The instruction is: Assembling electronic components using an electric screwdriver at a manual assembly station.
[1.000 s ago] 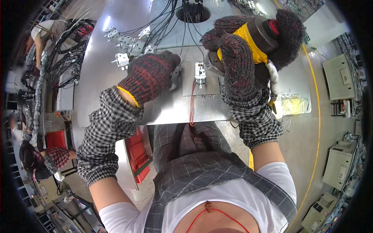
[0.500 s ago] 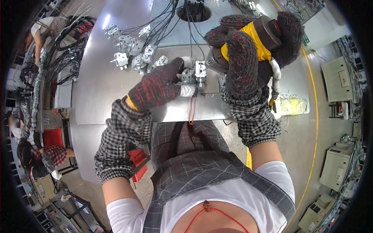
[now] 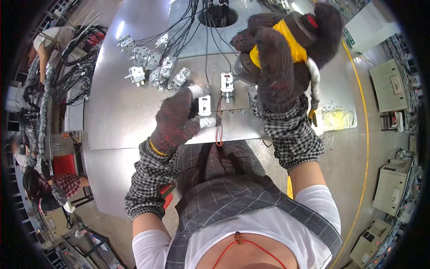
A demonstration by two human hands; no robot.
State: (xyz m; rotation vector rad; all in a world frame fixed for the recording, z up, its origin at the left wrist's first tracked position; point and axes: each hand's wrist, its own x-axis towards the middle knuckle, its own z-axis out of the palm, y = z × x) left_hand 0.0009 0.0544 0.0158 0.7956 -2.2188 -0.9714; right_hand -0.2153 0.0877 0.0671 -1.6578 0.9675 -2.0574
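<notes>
My left hand, in a dark red-flecked glove with white-wrapped fingertips, closes its thumb and finger around a small white-faced electrical part low over the metal table. Just right of it, a second white-and-grey electrical part sits on a small plate, with a dark cable running off behind it. My right hand, gloved too, grips a black-and-yellow power tool. The tool's grey lower end is right of the second part and apart from it; its tip is hidden.
Several similar parts lie at the far left of the table, on cables reaching toward a round hole. A red cord loop hangs at the near edge. A person and cable bundles are off to the left; cabinets line the right.
My left hand has drawn the white-faced part left and toward me, away from the other part, and its white face now shows. The power tool stays at about the same place.
</notes>
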